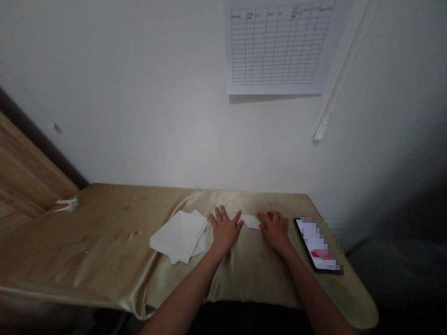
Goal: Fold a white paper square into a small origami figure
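Note:
A small white piece of paper (250, 221) with angled ends, apparently folded, lies on the table between my hands. My left hand (226, 230) rests palm down with its fingers spread, its thumb beside the paper's left end. At the other end, my right hand (275, 230) has its fingers bent, with the index finger and thumb on the paper's edge. Left of my left hand is a loose stack of white sheets (181, 232); the top one has a row of punched holes or torn edge along its right side.
A shiny gold cloth (104, 242) with creases covers the table. A lit phone (314, 239) lies to the right, partly pixelated. White scraps (68, 204) sit at the far left by a wooden panel (21, 163). A printed table sheet (275, 51) hangs on the wall behind.

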Tool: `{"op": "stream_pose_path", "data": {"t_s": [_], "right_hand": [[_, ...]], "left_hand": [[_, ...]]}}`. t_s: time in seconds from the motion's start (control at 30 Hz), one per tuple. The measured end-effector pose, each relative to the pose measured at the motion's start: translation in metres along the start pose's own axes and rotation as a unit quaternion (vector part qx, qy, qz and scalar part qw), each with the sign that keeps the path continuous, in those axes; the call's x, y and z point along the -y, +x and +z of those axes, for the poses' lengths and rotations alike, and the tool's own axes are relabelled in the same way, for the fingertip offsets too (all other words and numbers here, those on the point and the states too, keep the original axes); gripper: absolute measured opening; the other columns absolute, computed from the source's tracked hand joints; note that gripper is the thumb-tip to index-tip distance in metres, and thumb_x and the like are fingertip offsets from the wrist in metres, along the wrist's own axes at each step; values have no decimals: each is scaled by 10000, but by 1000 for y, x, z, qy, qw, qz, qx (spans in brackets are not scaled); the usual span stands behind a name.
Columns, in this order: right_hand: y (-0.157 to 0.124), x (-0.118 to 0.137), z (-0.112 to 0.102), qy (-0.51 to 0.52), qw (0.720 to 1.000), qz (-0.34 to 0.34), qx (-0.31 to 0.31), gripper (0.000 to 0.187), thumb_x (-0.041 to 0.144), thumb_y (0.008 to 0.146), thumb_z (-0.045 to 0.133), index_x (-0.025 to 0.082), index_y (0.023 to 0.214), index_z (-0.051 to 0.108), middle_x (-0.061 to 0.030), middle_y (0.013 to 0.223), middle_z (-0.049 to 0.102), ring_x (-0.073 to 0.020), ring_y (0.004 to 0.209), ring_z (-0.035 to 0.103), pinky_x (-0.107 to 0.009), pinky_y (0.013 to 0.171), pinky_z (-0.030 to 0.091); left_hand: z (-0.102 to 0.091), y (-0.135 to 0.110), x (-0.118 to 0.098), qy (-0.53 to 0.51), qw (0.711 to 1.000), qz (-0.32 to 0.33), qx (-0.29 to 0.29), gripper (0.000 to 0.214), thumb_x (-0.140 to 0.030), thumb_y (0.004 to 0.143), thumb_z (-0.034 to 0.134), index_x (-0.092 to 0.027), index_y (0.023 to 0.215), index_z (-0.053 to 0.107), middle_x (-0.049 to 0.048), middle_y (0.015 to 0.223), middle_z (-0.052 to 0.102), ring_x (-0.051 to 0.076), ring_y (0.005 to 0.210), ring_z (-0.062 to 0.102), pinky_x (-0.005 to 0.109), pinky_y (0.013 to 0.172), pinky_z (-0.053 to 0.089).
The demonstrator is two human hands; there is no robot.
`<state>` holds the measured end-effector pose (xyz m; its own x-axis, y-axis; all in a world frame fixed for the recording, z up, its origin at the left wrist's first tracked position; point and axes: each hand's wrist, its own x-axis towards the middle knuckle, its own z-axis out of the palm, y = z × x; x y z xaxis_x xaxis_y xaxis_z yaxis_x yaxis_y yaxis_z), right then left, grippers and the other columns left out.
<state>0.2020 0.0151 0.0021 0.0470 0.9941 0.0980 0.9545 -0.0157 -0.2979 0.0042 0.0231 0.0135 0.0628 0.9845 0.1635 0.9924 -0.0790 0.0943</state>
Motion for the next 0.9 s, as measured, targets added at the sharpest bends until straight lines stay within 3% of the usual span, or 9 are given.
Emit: {"op": "stream_pose_path", "data": {"t_s": [0.27,0.53,0.7,0.9], "right_hand": [[2,-3,1,0,1000,-10,-3,432,371,924,512,430,1352,519,-69,1408,430,-295,1366,302,-586,1111,171],[4,-8,0,19,1000,-24,1,352,303,911,539,417,1229,638,-46,1383,461,-272,1336,334,-502,1119,205],[1,-12,-2,4,999,-50,6,427,214,934,453,429,1264,617,-50,1405,465,-267,1326,350,-474,1104,243],[-3,-17,-6,-17,995,-93,11,449,238,976,364,434,1329,560,-50,1445,452,-262,1348,335,-471,1113,246]], "left_hand": [[-6,-3,-3,-6,1000,-6,-23,516,-645,929,393,-468,1407,475,54,1633,225,477,1476,100,735,1099,23],[-3,-4,-2,3,1000,-12,-29,521,-652,927,385,-469,1407,474,86,1605,295,474,1468,151,763,1073,40],[-3,-4,-1,2,1000,-12,-26,510,-651,931,381,-474,1399,482,101,1588,330,473,1462,179,771,1062,58],[-4,-5,-1,2,1000,-8,-30,500,-646,939,365,-477,1393,488,111,1564,372,460,1456,211,771,1059,72]]}}
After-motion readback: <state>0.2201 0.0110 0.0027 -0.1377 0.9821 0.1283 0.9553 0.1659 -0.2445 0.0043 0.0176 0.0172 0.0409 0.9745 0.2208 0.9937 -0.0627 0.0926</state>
